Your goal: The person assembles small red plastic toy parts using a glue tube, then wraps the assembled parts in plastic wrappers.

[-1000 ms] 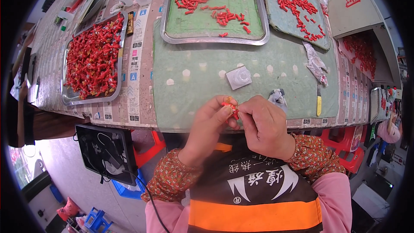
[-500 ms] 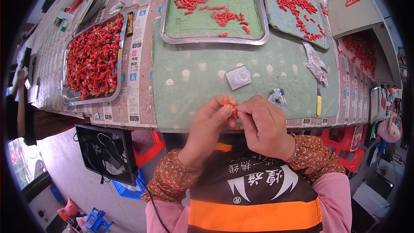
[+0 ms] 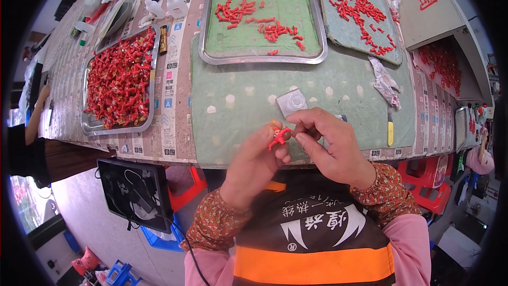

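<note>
My left hand (image 3: 250, 163) is closed on a small red figurine (image 3: 279, 137) with gold-coloured bits, its limbs sticking out past my thumb and fingertips. Close by on the right, my right hand (image 3: 338, 148) has its thumb and forefinger pinched together at the figurine's outstretched limb. Whatever is between those fingertips, if anything, is too small to make out. Just beyond my hands, a small clear round cup on a pale square block (image 3: 292, 102) stands on the green cloth (image 3: 238, 122). My right hand partly covers a dark-ended object behind it.
A metal tray (image 3: 264, 59) with scattered red pieces stands beyond the cloth, beside a cloth-covered board (image 3: 338, 37) with more. At left, another metal tray (image 3: 119, 128) is heaped with red figurines. A crumpled rag (image 3: 385, 82) and a yellow-handled tool (image 3: 390, 133) lie at right.
The figurine has been turned, so more of it shows outside my left fingers. My right hand has drawn slightly right of it. The view has shifted a little.
</note>
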`<state>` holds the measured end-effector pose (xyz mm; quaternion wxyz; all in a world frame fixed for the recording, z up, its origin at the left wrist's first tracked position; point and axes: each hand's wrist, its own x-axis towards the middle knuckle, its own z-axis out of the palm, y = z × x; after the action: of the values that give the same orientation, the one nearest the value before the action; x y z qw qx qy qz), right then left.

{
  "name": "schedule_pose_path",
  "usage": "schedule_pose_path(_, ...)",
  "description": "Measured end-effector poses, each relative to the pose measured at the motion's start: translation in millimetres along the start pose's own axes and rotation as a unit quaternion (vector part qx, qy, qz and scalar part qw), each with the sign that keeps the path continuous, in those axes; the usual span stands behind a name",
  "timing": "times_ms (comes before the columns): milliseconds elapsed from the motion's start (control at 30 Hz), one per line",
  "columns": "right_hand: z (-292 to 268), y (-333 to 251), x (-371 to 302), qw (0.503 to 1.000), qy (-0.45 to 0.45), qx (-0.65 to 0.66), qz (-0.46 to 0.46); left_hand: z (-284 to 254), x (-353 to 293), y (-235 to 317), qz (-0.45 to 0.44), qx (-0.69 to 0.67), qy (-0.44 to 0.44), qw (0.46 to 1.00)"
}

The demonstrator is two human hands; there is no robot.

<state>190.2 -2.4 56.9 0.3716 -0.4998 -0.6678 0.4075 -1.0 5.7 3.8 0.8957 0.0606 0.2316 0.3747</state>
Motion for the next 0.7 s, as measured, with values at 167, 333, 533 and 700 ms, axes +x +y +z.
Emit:
schedule_pose_path(167, 3.6, 4.9, 4.3, 0.999, 0.018, 0.003, -0.027, 0.6, 0.3, -1.2, -0.018, -0.096, -0.017, 0.995)
schedule_pose_path(333, 6.5, 4.8, 10.6, 0.999, 0.024, -0.006, -0.044, -0.8, 0.7, -2.4, -0.034, -0.151, -0.014, 0.988)
schedule_pose_path(533, 7.9, 3.6, 15.9, 0.997, 0.025, -0.034, -0.063, -1.2, 0.2, -2.1, -0.035, -0.157, -0.013, 0.987)
schedule_pose_path(700, 9.7, 4.5, 15.7, 0.997, 0.024, -0.03, -0.061, -2.7, 0.1, -1.9, -0.033, -0.149, -0.02, 0.988)
